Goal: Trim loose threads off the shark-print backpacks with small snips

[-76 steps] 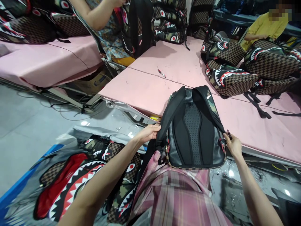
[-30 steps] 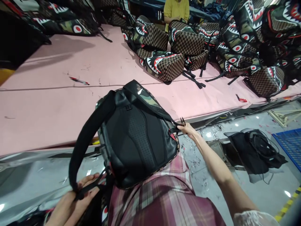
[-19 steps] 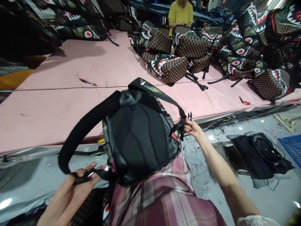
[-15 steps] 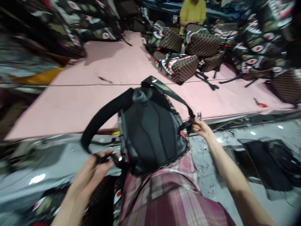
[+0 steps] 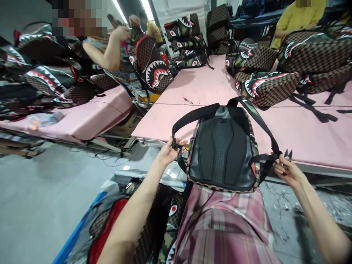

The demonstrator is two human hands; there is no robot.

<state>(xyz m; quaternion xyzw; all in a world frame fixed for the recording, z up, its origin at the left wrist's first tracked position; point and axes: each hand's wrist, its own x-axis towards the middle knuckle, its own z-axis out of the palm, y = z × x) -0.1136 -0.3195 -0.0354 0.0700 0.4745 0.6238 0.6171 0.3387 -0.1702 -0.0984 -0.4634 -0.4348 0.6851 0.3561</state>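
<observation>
A backpack (image 5: 232,146) stands with its black padded back facing me, at the pink table's near edge. Checkered brown fabric and camouflage show along its sides. My left hand (image 5: 169,151) is closed on the left shoulder strap (image 5: 189,116) near its buckle, some fingers stretched out. On the other side my right hand (image 5: 288,170) pinches the right shoulder strap (image 5: 262,126) at its lower end. Thread snips (image 5: 287,154) also sit in that hand, their blades pointing up. Both straps are spread outward from the bag.
Shark-mouth backpacks (image 5: 271,88) lie piled on the pink table (image 5: 159,119). A small red tool (image 5: 187,100) lies there too. Beside my left arm, more bags fill a blue-edged container (image 5: 78,227). One co-worker holds up a backpack (image 5: 154,69); a person in yellow (image 5: 298,18) is behind.
My view has swung left, bringing in the co-worker and the second table. The left strap's buckle end is now higher, with my left hand raised alongside the bag. Both hands still hold the straps.
</observation>
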